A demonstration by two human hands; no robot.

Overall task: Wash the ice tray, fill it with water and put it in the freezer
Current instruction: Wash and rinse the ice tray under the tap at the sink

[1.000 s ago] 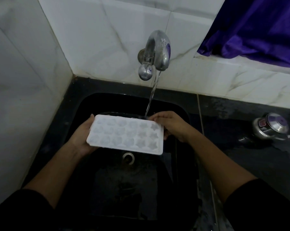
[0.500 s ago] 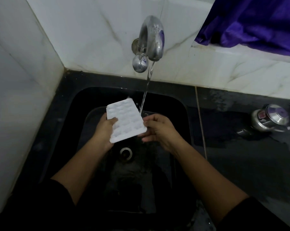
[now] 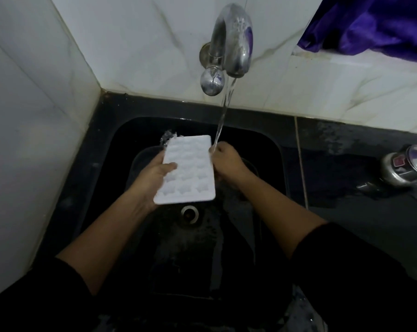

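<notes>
A white ice tray (image 3: 190, 168) with star-shaped cells is held lengthwise over the black sink (image 3: 269, 149), tilted away from me, and water spills off its far left corner. My left hand (image 3: 154, 173) grips its left edge, thumb on top. My right hand (image 3: 226, 161) sits at the tray's right edge under the water stream, fingers curled; whether it holds the tray I cannot tell. The chrome tap (image 3: 231, 44) runs a thin stream (image 3: 223, 121) onto the right hand.
The sink drain (image 3: 190, 213) lies below the tray. A dark basin rim (image 3: 142, 154) shows behind my left hand. A steel pot with a lid (image 3: 406, 165) stands on the wet dark counter at right. Purple cloth (image 3: 370, 22) hangs top right. White tiled walls close the left and back.
The tray turned from crosswise to lengthwise and tipped, pouring water out at its far end. My right hand left the tray's end and moved under the stream.
</notes>
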